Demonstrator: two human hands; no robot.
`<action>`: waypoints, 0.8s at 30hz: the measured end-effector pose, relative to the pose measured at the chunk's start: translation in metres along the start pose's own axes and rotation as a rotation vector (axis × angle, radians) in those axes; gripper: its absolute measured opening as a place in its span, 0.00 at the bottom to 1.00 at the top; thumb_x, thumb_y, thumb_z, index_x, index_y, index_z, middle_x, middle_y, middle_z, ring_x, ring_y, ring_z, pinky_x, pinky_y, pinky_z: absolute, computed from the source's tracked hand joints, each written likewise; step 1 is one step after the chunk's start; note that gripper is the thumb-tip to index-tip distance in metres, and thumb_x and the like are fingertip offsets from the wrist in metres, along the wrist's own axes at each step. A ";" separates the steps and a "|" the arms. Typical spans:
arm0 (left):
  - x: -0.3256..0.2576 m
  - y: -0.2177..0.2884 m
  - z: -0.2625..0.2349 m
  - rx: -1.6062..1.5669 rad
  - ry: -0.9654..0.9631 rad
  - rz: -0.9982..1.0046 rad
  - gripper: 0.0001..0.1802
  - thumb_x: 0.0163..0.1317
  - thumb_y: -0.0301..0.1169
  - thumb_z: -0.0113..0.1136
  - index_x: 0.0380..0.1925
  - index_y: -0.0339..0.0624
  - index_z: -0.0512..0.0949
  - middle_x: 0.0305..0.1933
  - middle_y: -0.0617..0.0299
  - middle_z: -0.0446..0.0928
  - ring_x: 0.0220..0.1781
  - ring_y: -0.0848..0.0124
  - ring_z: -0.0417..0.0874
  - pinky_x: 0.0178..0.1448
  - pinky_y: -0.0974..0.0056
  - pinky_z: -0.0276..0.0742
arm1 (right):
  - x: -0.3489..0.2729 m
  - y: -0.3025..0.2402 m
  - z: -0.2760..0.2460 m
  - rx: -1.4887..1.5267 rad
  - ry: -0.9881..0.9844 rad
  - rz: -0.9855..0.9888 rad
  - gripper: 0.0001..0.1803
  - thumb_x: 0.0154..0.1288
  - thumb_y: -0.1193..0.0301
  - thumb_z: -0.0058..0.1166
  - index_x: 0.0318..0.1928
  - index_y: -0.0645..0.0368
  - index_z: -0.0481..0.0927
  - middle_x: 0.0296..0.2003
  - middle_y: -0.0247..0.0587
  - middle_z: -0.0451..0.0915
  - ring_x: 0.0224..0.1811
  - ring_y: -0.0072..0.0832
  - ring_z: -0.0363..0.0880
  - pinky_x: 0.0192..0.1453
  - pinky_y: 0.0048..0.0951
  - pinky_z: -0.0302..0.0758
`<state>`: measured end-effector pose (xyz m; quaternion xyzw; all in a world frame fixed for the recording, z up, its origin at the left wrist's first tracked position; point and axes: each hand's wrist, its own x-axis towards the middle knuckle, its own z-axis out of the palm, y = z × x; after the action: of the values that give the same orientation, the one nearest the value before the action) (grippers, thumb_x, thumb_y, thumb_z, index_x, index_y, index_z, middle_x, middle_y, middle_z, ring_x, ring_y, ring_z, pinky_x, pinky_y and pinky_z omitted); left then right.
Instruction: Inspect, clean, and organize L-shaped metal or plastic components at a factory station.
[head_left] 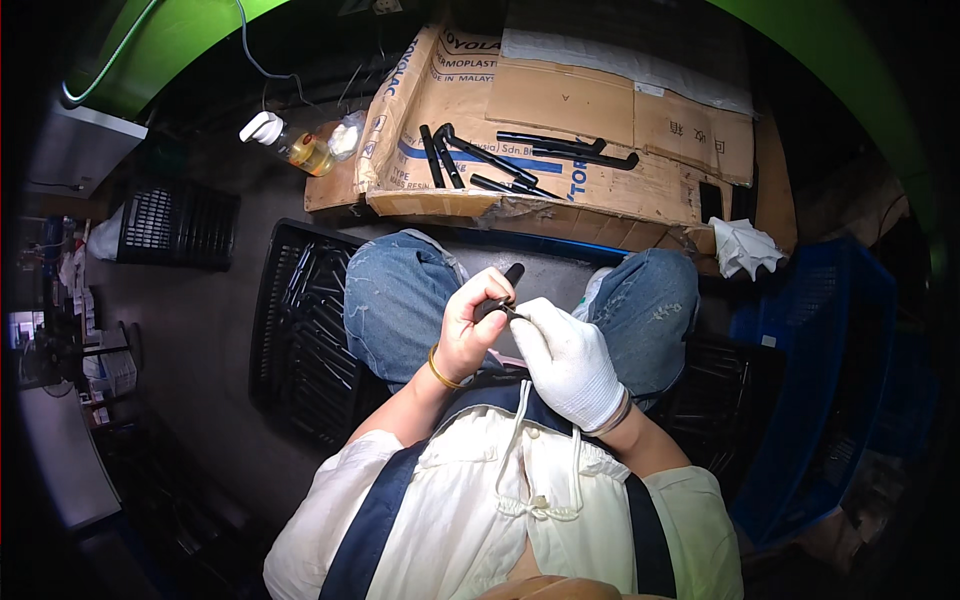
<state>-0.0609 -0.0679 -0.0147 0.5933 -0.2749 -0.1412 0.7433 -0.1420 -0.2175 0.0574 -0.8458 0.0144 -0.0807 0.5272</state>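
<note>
Your bare left hand is clamped around a short black plastic part, which sits over your lap between your knees, its far end poking up past your fingers. Your gloved right hand is pinched closed on something thin and dark at the part's near end; it may be a small blade or trimming tool, but the view is too dim and small to be sure.

Keep the part steady by bracing your left wrist against your thigh, so only the right hand moves. Work the tip away from your bare left thumb, since that hand has no glove. Turn the part with your left fingers rather than twisting your right wrist around it.

More black parts lie on the flattened cardboard far ahead of you, well apart from your hands. A black crate of similar pieces stands just left of your left knee, and a blue crate stands to your right. A spray bottle rests at the cardboard's far left, a white rag at its right edge.
</note>
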 end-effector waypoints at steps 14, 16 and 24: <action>0.003 0.009 0.004 0.104 -0.028 -0.008 0.17 0.63 0.40 0.62 0.28 0.37 0.72 0.31 0.60 0.71 0.33 0.70 0.70 0.41 0.65 0.67 | -0.006 0.013 -0.003 -0.052 -0.034 0.024 0.07 0.71 0.68 0.54 0.43 0.57 0.78 0.29 0.52 0.81 0.31 0.53 0.82 0.32 0.46 0.77; 0.004 0.014 0.004 0.132 -0.072 0.152 0.16 0.61 0.39 0.63 0.27 0.37 0.73 0.30 0.60 0.71 0.31 0.67 0.70 0.40 0.63 0.68 | -0.006 0.027 -0.002 -0.132 -0.051 0.011 0.07 0.71 0.67 0.53 0.43 0.56 0.77 0.29 0.52 0.81 0.32 0.53 0.82 0.32 0.47 0.77; 0.006 0.008 0.007 -0.318 0.049 0.071 0.21 0.67 0.47 0.52 0.29 0.37 0.70 0.32 0.57 0.69 0.36 0.69 0.67 0.47 0.64 0.63 | 0.003 0.049 -0.012 0.241 0.070 0.333 0.10 0.76 0.69 0.47 0.44 0.62 0.79 0.31 0.37 0.79 0.31 0.27 0.78 0.37 0.29 0.75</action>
<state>-0.0605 -0.0746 -0.0047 0.4616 -0.2516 -0.1421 0.8387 -0.1379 -0.2500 0.0185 -0.7592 0.1625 -0.0229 0.6299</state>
